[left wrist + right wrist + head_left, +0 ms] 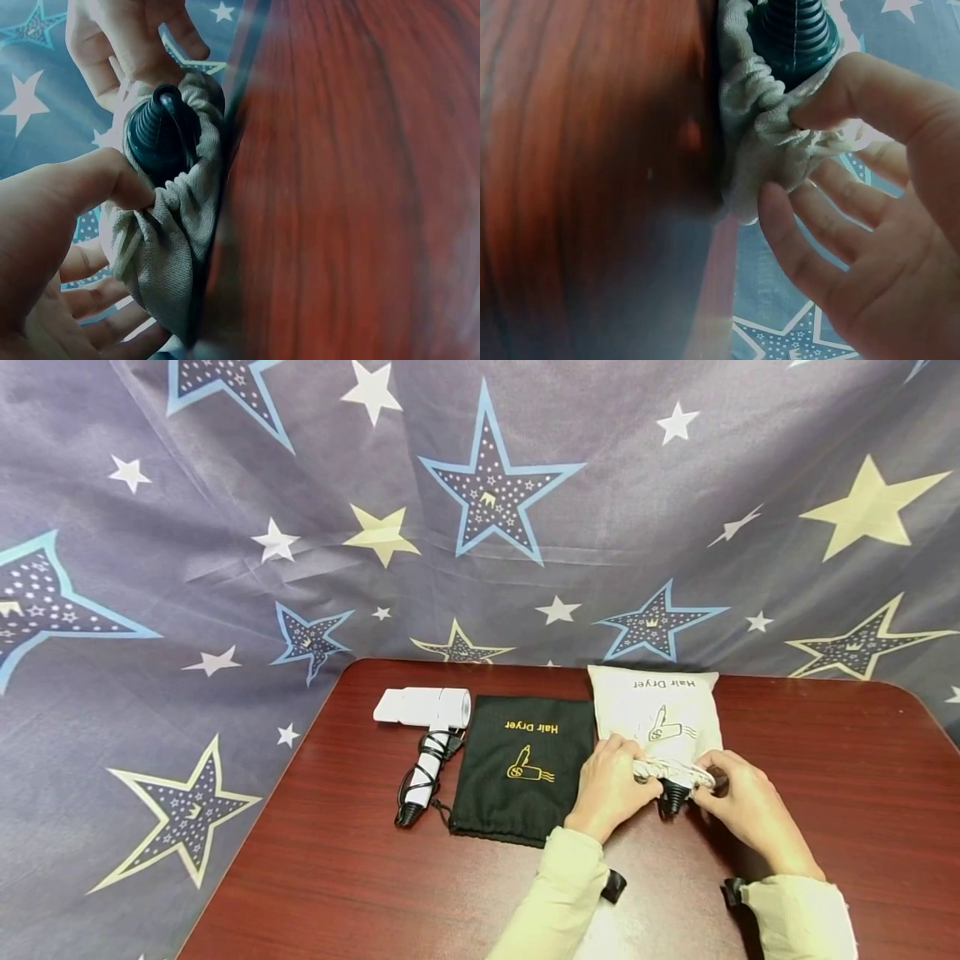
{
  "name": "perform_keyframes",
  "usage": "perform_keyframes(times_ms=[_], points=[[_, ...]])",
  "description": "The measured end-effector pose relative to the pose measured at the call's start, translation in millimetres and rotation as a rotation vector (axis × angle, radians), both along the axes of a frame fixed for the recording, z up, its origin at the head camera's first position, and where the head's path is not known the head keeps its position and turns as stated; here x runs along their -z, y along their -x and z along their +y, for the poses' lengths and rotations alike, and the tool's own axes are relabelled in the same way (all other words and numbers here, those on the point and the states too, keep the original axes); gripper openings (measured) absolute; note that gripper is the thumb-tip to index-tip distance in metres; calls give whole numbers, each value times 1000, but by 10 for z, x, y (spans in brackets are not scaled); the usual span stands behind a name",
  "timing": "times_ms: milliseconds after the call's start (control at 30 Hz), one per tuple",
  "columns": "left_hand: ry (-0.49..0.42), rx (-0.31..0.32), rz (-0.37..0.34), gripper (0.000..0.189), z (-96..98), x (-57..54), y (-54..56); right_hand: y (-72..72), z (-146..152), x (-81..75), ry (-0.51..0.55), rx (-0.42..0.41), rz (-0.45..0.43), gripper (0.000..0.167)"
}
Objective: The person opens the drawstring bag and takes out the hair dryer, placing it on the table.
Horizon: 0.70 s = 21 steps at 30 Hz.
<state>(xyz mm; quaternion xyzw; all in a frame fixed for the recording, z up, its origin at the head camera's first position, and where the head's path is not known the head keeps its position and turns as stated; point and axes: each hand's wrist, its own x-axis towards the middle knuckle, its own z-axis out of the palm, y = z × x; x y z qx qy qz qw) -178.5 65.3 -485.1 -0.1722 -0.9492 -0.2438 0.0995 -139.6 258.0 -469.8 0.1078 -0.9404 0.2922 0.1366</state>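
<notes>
A cream drawstring bag printed "Hair Dryer" lies at the right with its gathered mouth towards me. From the mouth sticks a black ribbed cord sleeve, seen end-on in the left wrist view; whatever it belongs to is hidden by the cloth. My left hand pinches the left side of the bunched mouth between thumb and fingers. On the opposite side, my right hand pinches the gathered cloth, its thumb close beside the sleeve in the right wrist view.
Left of the cream bag lies a black drawstring bag with yellow "Hair Dryer" print. Further left is a white hair dryer, a black cord wrapped round its handle. The red-brown wooden table ends at a star-patterned curtain.
</notes>
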Motion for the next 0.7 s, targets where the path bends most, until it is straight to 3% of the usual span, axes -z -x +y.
perform_keyframes(times_ms=[700], points=[[10, 6, 44, 26, -72, -15, 10, -9, 54, -4, 6, 1, -27, 26]])
